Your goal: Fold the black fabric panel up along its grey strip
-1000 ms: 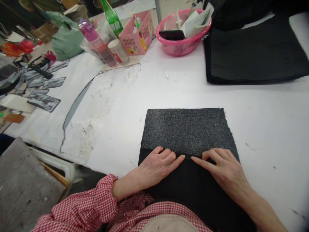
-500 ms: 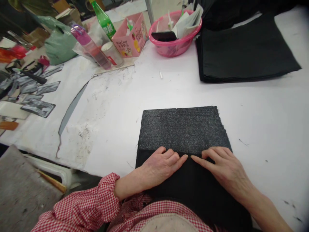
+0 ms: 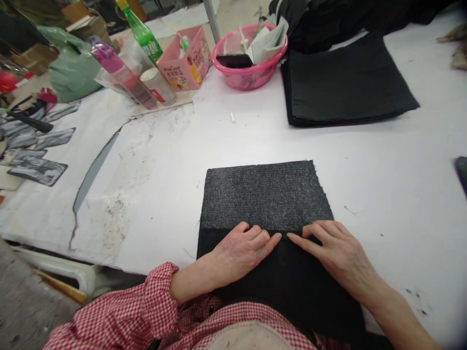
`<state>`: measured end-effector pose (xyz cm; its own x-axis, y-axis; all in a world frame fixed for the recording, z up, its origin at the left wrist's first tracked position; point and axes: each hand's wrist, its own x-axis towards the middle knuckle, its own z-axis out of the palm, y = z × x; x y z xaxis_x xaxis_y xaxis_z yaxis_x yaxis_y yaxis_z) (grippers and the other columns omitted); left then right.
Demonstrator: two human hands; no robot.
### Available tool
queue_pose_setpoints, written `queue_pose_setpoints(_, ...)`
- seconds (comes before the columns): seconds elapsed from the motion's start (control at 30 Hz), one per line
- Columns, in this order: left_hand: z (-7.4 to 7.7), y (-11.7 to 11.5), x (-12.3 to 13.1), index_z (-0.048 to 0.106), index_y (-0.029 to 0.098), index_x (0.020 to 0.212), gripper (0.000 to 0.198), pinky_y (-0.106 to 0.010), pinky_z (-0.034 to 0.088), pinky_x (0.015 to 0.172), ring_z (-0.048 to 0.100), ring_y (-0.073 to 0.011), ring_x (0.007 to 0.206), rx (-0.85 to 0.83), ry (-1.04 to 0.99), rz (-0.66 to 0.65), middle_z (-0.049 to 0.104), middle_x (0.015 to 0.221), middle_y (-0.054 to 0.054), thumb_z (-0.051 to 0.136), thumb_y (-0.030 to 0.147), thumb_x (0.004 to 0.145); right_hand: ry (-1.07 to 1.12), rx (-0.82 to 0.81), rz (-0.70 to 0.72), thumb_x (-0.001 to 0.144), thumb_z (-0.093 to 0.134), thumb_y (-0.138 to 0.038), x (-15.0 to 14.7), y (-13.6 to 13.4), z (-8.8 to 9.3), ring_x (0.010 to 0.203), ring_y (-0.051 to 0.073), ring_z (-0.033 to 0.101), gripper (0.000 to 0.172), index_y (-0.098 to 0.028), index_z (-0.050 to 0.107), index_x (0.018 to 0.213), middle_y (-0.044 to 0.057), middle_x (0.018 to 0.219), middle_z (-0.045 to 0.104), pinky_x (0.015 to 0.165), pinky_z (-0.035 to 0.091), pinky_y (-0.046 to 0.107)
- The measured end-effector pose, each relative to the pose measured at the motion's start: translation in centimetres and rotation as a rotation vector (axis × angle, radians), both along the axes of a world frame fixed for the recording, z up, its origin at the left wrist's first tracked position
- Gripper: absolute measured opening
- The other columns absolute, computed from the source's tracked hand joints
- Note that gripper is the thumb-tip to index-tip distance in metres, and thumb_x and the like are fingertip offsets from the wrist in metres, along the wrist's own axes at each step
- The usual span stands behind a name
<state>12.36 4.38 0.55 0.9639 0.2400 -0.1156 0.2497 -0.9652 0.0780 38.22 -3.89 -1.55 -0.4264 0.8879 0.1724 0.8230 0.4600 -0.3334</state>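
Change since a second ago: my hands have kept their place on the cloth; the view has swung, so the far items sit further left and a dark edge now shows at the right border.

Left hand [image 3: 239,253]: flat, palm down, fingers [image 3: 268,239] pressed together and pointing right, resting on the black cloth [image 3: 284,287] at its upper edge. Nothing pinched.

Right hand [image 3: 337,255]: flat, fingers slightly spread, forefinger pointing left, its tip just beside my left fingertips. Also resting on the black cloth edge; nothing gripped.

Grey textured piece [image 3: 264,194]: rectangular, lying flat on the white counter [image 3: 383,184], straight ahead of me; the black cloth overlaps its near part and runs down toward my lap.

Pink basin [image 3: 248,75]: far centre; holds a dark phone, papers and small white items.

Pink carton [image 3: 186,65]: left of the basin; open top, with small items I cannot identify.

Stack of black fabric [image 3: 346,87]: far right, folded flat.

Green bottle [image 3: 140,31]: behind the carton, upright.
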Motion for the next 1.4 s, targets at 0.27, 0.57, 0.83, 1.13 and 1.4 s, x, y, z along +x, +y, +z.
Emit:
queue_pose_setpoints(0.27, -0.3, -0.1, 1.1, 0.034, 0.005, 0.143, 0.039, -0.035, 0.039, 0.082, 0.051, -0.0198, 0.1, 0.008, -0.038, -0.049, 0.057, 0.109, -0.009, 0.032, 0.011, 0.104, -0.031, 0.001, -0.038, 0.099, 0.045, -0.017, 1.3, -0.8, 0.2, 0.097, 0.02, 0.052, 0.034, -0.028, 0.057, 0.129, 0.005, 0.099, 0.058, 0.087, 0.04, 0.038)
queue_pose_setpoints(0.57, -0.3, -0.1, 2.4, 0.034, 0.007, 0.143, 0.041, -0.034, 0.041, 0.079, 0.052, -0.0193, 0.097, 0.005, -0.038, -0.062, 0.056, 0.105, -0.009, 0.038, 0.014, 0.103, -0.025, 0.058, -0.062, 0.098, 0.049, -0.017, 2.9, -1.2, 0.0, 0.095, 0.02, 0.054, 0.033, -0.029, 0.06, 0.125, 0.004, 0.099, 0.06, 0.085, 0.041, 0.037)
queue_pose_setpoints(0.83, -0.1, 0.1, 3.0, 0.034, 0.008, 0.144, 0.042, -0.036, 0.041, 0.078, 0.051, -0.0195, 0.096, -0.021, -0.032, -0.078, 0.055, 0.106, -0.008, 0.04, 0.015, 0.103, -0.049, 0.036, -0.052, 0.1, 0.045, -0.015, 3.0, -1.6, 0.3, 0.101, 0.019, 0.052, 0.033, -0.027, 0.058, 0.128, 0.005, 0.106, 0.058, 0.089, 0.041, 0.036)
queue_pose_setpoints(1.13, -0.1, -0.3, 4.1, 0.034, 0.004, 0.142, 0.039, -0.035, 0.04, 0.078, 0.05, -0.0195, 0.097, -0.003, -0.058, -0.1, 0.054, 0.104, -0.008, 0.034, 0.012, 0.104, -0.059, 0.026, -0.076, 0.099, 0.046, -0.014, 3.4, -2.1, 0.4, 0.101, 0.019, 0.053, 0.036, -0.027, 0.057, 0.13, 0.005, 0.105, 0.058, 0.09, 0.042, 0.036)
queue_pose_setpoints(1.4, -0.3, -0.4, 5.2, 0.033, 0.006, 0.143, 0.041, -0.034, 0.037, 0.071, 0.049, -0.0191, 0.088, 0.005, -0.056, -0.109, 0.054, 0.097, -0.006, 0.036, 0.014, 0.103, -0.023, 0.036, -0.097, 0.098, 0.045, -0.011, 4.4, -2.6, 0.1, 0.099, 0.019, 0.054, 0.035, -0.026, 0.059, 0.127, 0.006, 0.103, 0.059, 0.086, 0.043, 0.036)
